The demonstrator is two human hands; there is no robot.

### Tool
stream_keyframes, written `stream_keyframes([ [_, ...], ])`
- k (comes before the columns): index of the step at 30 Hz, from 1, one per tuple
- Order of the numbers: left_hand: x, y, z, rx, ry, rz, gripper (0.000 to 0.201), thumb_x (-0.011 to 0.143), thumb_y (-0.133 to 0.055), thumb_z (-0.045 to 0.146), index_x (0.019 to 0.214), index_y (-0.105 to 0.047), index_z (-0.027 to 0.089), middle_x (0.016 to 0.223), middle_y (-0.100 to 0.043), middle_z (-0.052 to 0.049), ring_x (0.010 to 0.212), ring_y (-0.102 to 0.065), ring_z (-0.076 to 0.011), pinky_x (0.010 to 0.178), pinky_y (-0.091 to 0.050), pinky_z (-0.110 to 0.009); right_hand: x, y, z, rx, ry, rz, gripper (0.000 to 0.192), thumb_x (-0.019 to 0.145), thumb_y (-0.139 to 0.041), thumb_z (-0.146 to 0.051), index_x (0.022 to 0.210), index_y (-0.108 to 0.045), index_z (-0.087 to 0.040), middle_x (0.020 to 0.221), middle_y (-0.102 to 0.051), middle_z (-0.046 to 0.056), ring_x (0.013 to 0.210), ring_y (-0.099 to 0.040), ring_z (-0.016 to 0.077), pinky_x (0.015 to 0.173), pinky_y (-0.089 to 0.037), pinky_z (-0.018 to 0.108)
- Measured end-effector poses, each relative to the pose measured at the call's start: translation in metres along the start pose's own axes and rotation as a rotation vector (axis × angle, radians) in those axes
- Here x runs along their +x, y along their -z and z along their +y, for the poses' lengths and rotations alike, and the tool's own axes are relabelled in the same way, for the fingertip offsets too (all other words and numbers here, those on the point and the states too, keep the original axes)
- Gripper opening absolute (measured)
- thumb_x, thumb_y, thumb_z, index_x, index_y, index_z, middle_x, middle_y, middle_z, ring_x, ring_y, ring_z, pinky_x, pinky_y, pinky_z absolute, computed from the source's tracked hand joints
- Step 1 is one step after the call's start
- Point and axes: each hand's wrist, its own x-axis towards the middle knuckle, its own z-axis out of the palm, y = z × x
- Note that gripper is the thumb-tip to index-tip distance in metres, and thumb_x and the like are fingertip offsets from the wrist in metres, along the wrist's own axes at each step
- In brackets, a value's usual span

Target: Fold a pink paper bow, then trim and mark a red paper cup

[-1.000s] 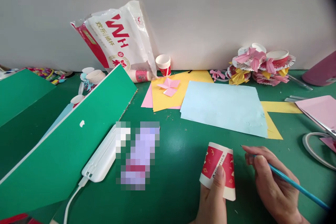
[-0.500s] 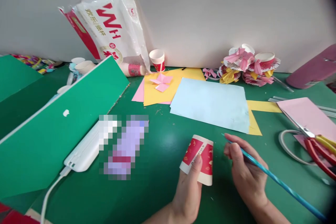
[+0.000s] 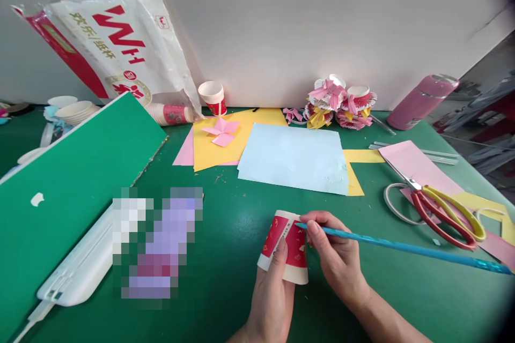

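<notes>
Cup and blue stick, low centre of the green counter (image 3: 249,225)
Left hand (image 3: 271,295) fingers wrap the paper cup (image 3: 285,246); right hand (image 3: 336,257) pinches a blue stick (image 3: 402,249), tip at the cup's base; open counter left, scissors (image 3: 446,214) right

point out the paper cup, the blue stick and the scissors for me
paper cup (image 3: 286,244), head view, on its red printed side.
blue stick (image 3: 402,249), head view, mid-shaft.
scissors (image 3: 446,214), head view, on the red handle loop.

- The left hand (image 3: 271,292) is showing bare, with no glove, ring or watch.
- The right hand (image 3: 336,260) is showing bare too.
- Both forearms are showing no sleeves as far as the lower edge.
- The fingernails are looking short and unpainted.
</notes>
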Motion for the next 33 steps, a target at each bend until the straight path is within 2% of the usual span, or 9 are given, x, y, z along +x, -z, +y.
stream_keyframes([
  [3, -0.0015, -0.0014, 0.0015, -0.023, 0.04, 0.016, 0.029, 0.081, -0.059, 0.03, 0.105, -0.066, 0.016, 0.103, -0.07, -0.009, 0.112, -0.054, -0.0272, 0.099, -0.038, -0.039, -0.005, -0.002, -0.0003, 0.018, -0.046, -0.01, 0.007, 0.089, -0.052, -0.027, 0.089, -0.058, -0.023, 0.069, -0.054, -0.003, 0.058, -0.044, 0.0097, 0.052, -0.039, 0.02],
  [7, -0.0022, -0.0006, 0.0024, -0.035, 0.057, 0.015, 0.026, 0.081, -0.058, 0.029, 0.102, -0.067, 0.016, 0.103, -0.07, -0.008, 0.113, -0.053, -0.0272, 0.1, -0.038, -0.038, -0.0062, -0.0027, 0.0006, -0.034, -0.046, -0.004, 0.013, 0.089, -0.051, -0.029, 0.08, -0.054, -0.021, 0.061, -0.047, -0.005, 0.054, -0.039, 0.0093, 0.049, -0.034, 0.019],
  [13, -0.0007, 0.0019, -0.0006, -0.028, 0.055, -0.047, 0.03, 0.083, -0.056, 0.03, 0.109, -0.064, 0.018, 0.107, -0.068, -0.007, 0.115, -0.052, -0.0266, 0.1, -0.037, -0.038, -0.0029, -0.0037, -0.002, -0.13, -0.042, -0.018, 0.019, 0.089, -0.051, -0.032, 0.074, -0.051, -0.02, 0.06, -0.045, -0.005, 0.054, -0.038, 0.0096, 0.05, -0.033, 0.02],
  [18, -0.0003, 0.0008, -0.0012, -0.009, 0.054, -0.044, 0.031, 0.083, -0.057, 0.03, 0.111, -0.063, 0.017, 0.108, -0.068, -0.008, 0.115, -0.052, -0.026, 0.101, -0.036, -0.037, -0.0035, -0.0023, -0.0038, -0.127, -0.096, -0.024, 0.022, 0.089, -0.05, -0.035, 0.073, -0.049, -0.02, 0.058, -0.043, -0.005, 0.052, -0.036, 0.0096, 0.047, -0.031, 0.02],
  [25, 0.0, 0.0008, -0.0016, 0.011, 0.051, -0.036, 0.033, 0.082, -0.058, 0.031, 0.112, -0.062, 0.018, 0.108, -0.068, -0.008, 0.116, -0.051, -0.0254, 0.101, -0.036, -0.036, -0.003, -0.0023, -0.0015, -0.114, -0.133, -0.006, 0.023, 0.088, -0.05, -0.037, 0.075, -0.05, -0.019, 0.056, -0.043, -0.005, 0.051, -0.035, 0.0097, 0.045, -0.03, 0.021],
  [33, -0.0023, 0.0019, -0.0024, 0.03, 0.001, -0.096, 0.028, 0.083, -0.056, 0.031, 0.106, -0.065, 0.017, 0.106, -0.069, -0.008, 0.115, -0.051, -0.025, 0.101, -0.034, -0.036, -0.0067, -0.0002, -0.0043, -0.051, -0.114, -0.002, 0.017, 0.088, -0.052, -0.034, 0.078, -0.054, -0.02, 0.058, -0.047, -0.003, 0.051, -0.039, 0.0101, 0.045, -0.035, 0.02],
])
